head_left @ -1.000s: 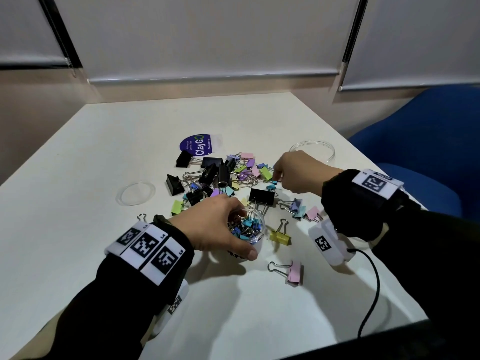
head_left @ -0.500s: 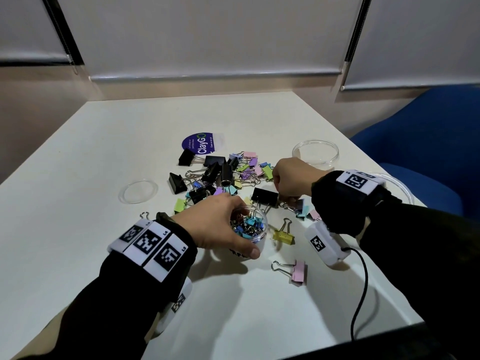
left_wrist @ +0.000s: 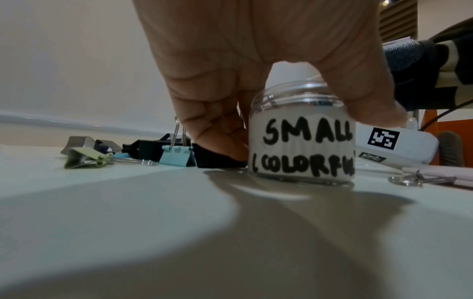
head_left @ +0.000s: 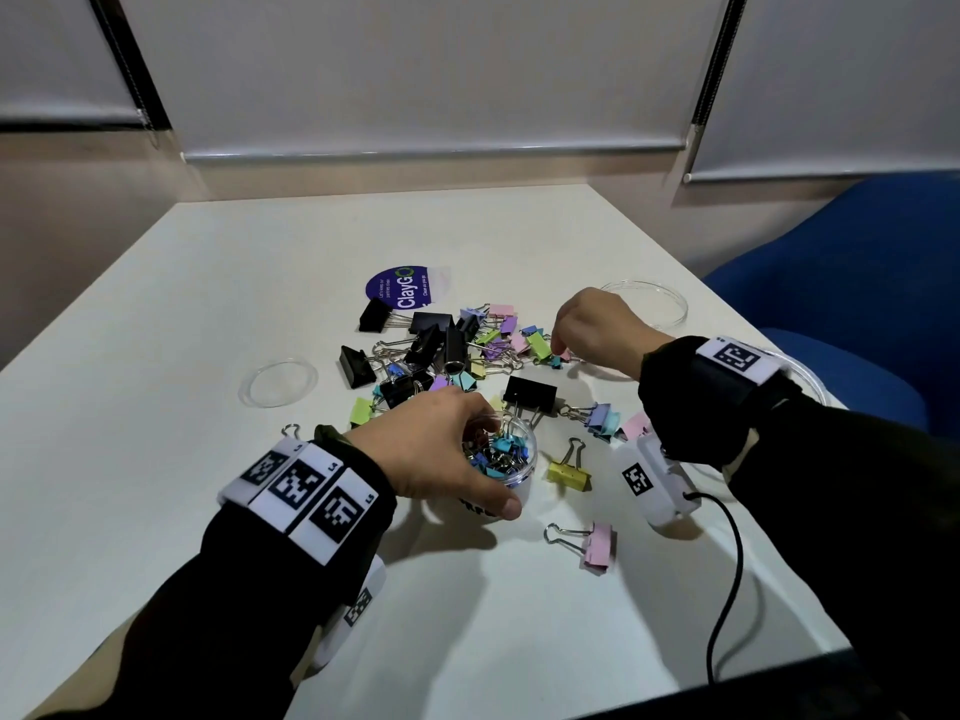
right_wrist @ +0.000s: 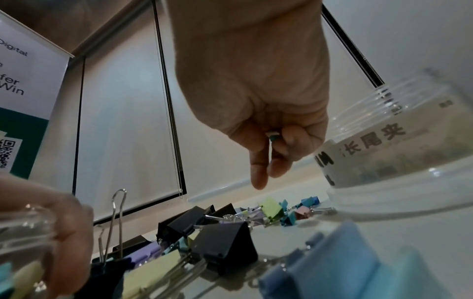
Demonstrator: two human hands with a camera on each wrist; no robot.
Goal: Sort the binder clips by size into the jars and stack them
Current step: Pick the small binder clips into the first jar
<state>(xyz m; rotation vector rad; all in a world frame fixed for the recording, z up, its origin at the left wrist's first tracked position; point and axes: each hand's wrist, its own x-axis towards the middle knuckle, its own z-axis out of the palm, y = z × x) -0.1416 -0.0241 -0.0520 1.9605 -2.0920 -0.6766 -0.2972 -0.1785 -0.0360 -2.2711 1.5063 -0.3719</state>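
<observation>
My left hand point(head_left: 483, 459) grips the small clear jar point(head_left: 511, 462) from above; its label reads "SMALL (COLORFUL)" point(left_wrist: 302, 141) and it holds several small coloured clips. A mixed pile of binder clips point(head_left: 457, 345), black and pastel, lies just beyond the jar. My right hand point(head_left: 558, 350) hovers over the pile's right edge, forefinger and thumb pointing down. In the right wrist view its curled fingers point(right_wrist: 289, 139) hold a small teal clip point(right_wrist: 273, 137). A large black clip point(head_left: 530, 394) lies between the two hands.
Loose yellow point(head_left: 569, 472), pink point(head_left: 597, 545) and blue point(head_left: 602, 418) clips lie right of the jar. A clear lid point(head_left: 278, 381) sits at the left and a clear dish point(head_left: 654, 301) at the back right. A larger labelled jar point(right_wrist: 396, 151) stands by my right wrist. A blue chair point(head_left: 857, 283) borders the table's right edge.
My right hand dipped toward the large black clip half a second ago and has moved back out to the pile's right edge. My left hand has kept its hold on the jar.
</observation>
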